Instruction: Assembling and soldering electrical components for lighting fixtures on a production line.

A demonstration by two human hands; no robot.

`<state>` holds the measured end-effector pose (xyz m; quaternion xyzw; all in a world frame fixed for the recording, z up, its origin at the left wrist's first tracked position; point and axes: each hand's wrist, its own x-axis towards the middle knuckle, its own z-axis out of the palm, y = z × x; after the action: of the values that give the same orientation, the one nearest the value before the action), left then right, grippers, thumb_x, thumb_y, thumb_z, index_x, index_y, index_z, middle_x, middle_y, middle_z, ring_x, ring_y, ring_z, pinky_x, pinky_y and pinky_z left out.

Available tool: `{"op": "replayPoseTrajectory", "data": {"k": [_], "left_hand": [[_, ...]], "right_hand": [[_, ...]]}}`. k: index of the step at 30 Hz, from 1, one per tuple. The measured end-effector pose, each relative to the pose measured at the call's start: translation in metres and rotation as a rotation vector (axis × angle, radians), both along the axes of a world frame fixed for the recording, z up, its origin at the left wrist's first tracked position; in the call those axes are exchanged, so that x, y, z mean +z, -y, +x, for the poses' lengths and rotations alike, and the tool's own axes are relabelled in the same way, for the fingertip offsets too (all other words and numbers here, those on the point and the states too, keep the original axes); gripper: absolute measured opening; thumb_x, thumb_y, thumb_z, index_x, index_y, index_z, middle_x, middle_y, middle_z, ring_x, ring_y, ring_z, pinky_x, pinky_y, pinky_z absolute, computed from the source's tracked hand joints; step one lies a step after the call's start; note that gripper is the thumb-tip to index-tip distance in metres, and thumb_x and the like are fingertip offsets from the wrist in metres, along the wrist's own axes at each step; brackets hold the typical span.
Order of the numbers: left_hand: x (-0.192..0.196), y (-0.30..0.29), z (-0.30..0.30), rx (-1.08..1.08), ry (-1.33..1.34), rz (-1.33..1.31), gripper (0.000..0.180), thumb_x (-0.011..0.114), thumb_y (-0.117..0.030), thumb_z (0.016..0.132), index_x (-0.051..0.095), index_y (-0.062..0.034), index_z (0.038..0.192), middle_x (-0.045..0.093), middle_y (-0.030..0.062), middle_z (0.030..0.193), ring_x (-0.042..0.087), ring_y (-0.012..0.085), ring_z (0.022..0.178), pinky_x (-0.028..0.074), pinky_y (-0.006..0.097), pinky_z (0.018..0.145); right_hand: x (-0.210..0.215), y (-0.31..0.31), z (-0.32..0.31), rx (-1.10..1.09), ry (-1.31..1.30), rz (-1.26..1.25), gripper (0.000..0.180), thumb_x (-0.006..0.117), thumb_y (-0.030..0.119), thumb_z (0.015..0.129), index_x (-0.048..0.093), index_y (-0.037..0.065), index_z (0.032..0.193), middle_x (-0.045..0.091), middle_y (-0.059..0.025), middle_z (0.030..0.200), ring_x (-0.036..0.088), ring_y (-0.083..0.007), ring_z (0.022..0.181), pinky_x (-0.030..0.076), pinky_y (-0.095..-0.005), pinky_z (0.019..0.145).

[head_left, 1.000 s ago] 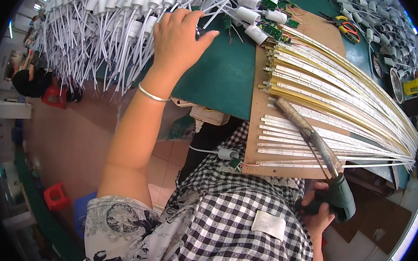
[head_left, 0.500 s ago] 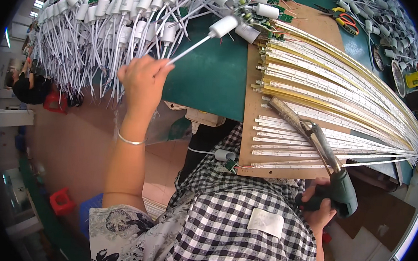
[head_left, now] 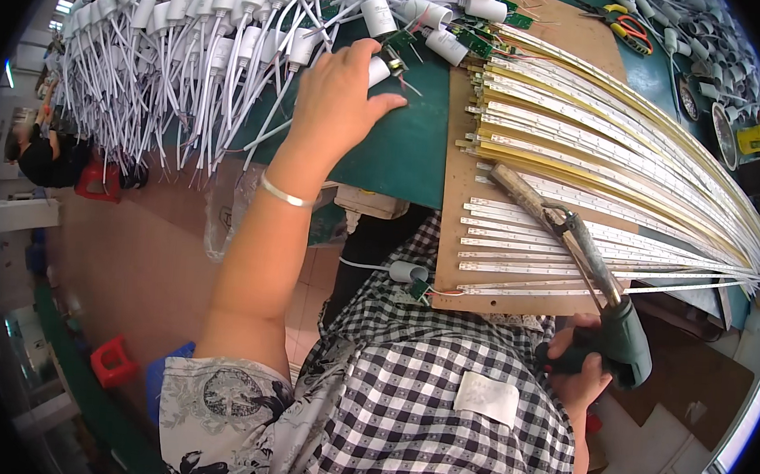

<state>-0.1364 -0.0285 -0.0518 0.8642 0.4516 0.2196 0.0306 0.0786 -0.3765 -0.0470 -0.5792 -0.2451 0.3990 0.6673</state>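
My left hand (head_left: 337, 93) is over the green tabletop, thumb and fingers apart. Beside its fingers lies a white cylindrical cap (head_left: 378, 71) with a small circuit board attached; whether the fingertips touch it, I cannot tell. My right hand (head_left: 583, 385) is wrapped round the green pistol grip of a soldering gun (head_left: 628, 342). Its metal barrel reaches up and left over white LED strips (head_left: 538, 246) on a brown board (head_left: 452, 242). At the board's near left corner, another wired white cap (head_left: 408, 272) rests by the checked apron.
A dense pile of white caps with cables (head_left: 226, 41) covers the table's far left. Yellow-backed strips (head_left: 582, 119) fan rightward. Pliers (head_left: 628, 30), grey caps (head_left: 710, 49) and a yellow container (head_left: 759, 138) stand at the far right. A person sits in the left background.
My left hand has moved right and away from me, let go of the white cable, and spread its fingers. The cap on that cable has come down toward the table. My right hand has barely moved.
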Motion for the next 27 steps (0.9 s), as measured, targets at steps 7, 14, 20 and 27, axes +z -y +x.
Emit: {"op": "replayPoseTrajectory", "data": {"k": [7, 14, 20, 27], "left_hand": [[0.093, -0.033, 0.014, -0.216, 0.147, -0.015, 0.028, 0.065, -0.019, 0.081, 0.06, -0.005, 0.105, 0.065, 0.0186, 0.096, 0.062, 0.0362, 0.09, 0.05, 0.041, 0.079], [0.023, 0.047, -0.002, -0.336, -0.099, -0.164, 0.033, 0.071, -0.029, 0.079, 0.06, -0.0108, 0.104, 0.059, 0.0087, 0.088, 0.059, 0.0279, 0.087, 0.043, 0.037, 0.075], [0.003, 0.057, 0.007, -0.244, 0.037, 0.176, 0.039, 0.073, -0.036, 0.079, 0.062, -0.0133, 0.108, 0.063, 0.0025, 0.091, 0.056, 0.0224, 0.092, 0.035, 0.04, 0.083], [0.006, 0.043, 0.029, -0.229, 0.011, -0.121, 0.028, 0.071, -0.029, 0.081, 0.064, -0.0095, 0.1, 0.064, 0.0061, 0.087, 0.06, 0.0256, 0.08, 0.036, 0.04, 0.081]], "right_hand": [[-0.009, 0.001, 0.001, -0.055, 0.009, 0.0, 0.06, 0.064, 0.044, 0.086, 0.052, -0.006, 0.116, 0.059, -0.0095, 0.07, 0.057, -0.0158, 0.062, 0.047, -0.0277, 0.06], [-0.002, -0.005, -0.001, 0.007, -0.005, 0.009, 0.064, 0.067, 0.047, 0.084, 0.053, -0.007, 0.115, 0.06, -0.0103, 0.08, 0.058, -0.0158, 0.064, 0.048, -0.0298, 0.063], [-0.005, -0.002, 0.004, -0.022, 0.009, 0.002, 0.066, 0.068, 0.047, 0.083, 0.052, -0.008, 0.116, 0.06, -0.0108, 0.088, 0.059, -0.0159, 0.064, 0.049, -0.0306, 0.062], [0.001, -0.005, 0.0, -0.005, 0.017, 0.024, 0.067, 0.067, 0.048, 0.084, 0.052, -0.008, 0.116, 0.061, -0.0115, 0.093, 0.059, -0.0164, 0.063, 0.049, -0.031, 0.062]]}}
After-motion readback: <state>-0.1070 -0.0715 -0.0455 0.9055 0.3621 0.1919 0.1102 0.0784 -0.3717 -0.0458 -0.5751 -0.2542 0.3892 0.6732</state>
